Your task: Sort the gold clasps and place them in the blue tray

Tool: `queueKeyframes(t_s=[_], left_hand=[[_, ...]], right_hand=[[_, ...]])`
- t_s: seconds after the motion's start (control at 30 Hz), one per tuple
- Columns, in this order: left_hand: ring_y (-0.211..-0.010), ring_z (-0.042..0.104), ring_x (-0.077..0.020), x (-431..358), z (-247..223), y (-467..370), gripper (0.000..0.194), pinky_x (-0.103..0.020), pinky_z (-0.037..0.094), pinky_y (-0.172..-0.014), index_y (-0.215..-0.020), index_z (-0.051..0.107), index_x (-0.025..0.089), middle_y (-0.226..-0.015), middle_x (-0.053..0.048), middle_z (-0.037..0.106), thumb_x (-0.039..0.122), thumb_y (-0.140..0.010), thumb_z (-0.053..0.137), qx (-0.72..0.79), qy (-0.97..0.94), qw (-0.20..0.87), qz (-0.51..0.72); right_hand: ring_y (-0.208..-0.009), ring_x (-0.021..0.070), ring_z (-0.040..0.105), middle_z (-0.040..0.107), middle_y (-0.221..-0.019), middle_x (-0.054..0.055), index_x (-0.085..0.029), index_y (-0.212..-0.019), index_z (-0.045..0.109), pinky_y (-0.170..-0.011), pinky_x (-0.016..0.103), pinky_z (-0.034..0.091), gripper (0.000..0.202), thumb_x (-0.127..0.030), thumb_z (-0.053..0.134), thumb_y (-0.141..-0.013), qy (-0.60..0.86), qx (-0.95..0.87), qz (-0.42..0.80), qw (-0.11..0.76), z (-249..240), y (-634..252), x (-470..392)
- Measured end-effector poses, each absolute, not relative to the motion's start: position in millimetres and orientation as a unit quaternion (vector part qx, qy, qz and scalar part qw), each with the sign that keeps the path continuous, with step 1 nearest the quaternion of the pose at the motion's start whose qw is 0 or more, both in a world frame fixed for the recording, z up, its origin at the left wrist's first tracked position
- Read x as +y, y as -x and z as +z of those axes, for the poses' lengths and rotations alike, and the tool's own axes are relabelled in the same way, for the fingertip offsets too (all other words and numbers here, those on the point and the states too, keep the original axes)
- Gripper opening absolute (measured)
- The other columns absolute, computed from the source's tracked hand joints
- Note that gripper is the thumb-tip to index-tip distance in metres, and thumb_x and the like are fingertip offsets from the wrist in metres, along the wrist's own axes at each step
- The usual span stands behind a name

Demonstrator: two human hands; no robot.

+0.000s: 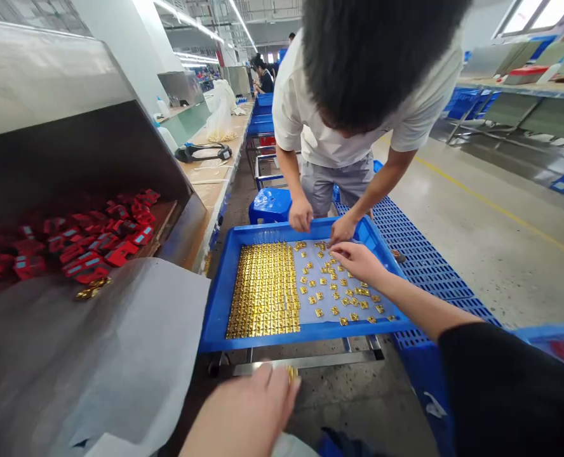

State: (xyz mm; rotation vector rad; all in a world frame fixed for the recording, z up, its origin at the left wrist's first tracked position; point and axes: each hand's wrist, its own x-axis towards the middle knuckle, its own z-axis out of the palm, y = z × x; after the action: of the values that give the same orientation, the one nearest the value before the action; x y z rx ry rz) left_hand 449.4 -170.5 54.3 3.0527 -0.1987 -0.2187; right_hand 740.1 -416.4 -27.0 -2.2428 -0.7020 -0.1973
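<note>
Your right hand (358,261) is reaching out over the blue tray (218,304), fingers loosely curled and touching the scattered gold pieces (339,293), which are lying directly under and just below your fingertips. Left of that hand the packed gold block (264,290) is running lengthwise away from you. Your left hand (256,406) is hanging back below the tray, pinching a few gold pieces (292,373).

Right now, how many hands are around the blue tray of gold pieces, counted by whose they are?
Camera wearer: 2, the left hand holding gold pieces and the right hand over the blue tray
Co-worker: 2, one hand and the other hand at the tray's far rim
Total: 4
</note>
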Motion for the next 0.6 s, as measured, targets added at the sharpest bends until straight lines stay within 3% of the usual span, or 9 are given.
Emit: queueKeyframes(t_s=[0.1,0.2,0.37,0.6], left_hand=[[-0.073,0.069,-0.0279,-190,40,-535,0.045,-0.041,0.054,-0.063,-0.093,0.069,0.024,-0.085,-0.009,0.069,0.048,-0.103,0.033,-0.12,-0.99,0.005,-0.078],[-0.081,0.071,-0.0294,-209,14,-601,0.046,-0.041,0.054,-0.071,-0.101,0.066,0.017,-0.091,-0.013,0.071,0.041,-0.107,0.028,-0.237,-0.962,-0.086,-0.102],[-0.086,0.072,-0.0275,-225,-44,-652,0.036,-0.037,0.055,-0.077,-0.098,0.067,0.016,-0.097,-0.013,0.073,0.039,-0.105,0.04,-0.327,-0.926,-0.109,-0.155],[-0.087,0.073,-0.0315,-223,-84,-670,0.037,-0.041,0.055,-0.077,-0.098,0.067,0.014,-0.096,-0.017,0.073,0.031,-0.105,0.036,-0.304,-0.934,-0.099,-0.16]], right_hand=[[-0.07,0.0147,0.061,0.069,-0.086,0.004,-0.019,-0.105,0.071,-0.067,0.029,0.049,0.021,-0.034,0.056,-0.1,0.828,-0.255,-0.133,0.482,-50,-667,-483],[-0.07,0.0149,0.062,0.068,-0.082,0.002,-0.025,-0.105,0.069,-0.064,0.029,0.05,0.013,-0.023,0.058,-0.098,0.801,-0.273,-0.164,0.507,-86,-583,-512],[-0.066,0.0179,0.068,0.07,-0.078,0.0,-0.038,-0.113,0.064,-0.053,0.029,0.053,0.028,-0.02,0.058,-0.093,0.804,-0.253,-0.108,0.527,-135,-473,-500],[-0.066,0.0175,0.069,0.072,-0.079,-0.003,-0.042,-0.116,0.06,-0.053,0.029,0.054,0.033,-0.02,0.057,-0.092,0.795,-0.252,-0.074,0.547,-134,-447,-473]])
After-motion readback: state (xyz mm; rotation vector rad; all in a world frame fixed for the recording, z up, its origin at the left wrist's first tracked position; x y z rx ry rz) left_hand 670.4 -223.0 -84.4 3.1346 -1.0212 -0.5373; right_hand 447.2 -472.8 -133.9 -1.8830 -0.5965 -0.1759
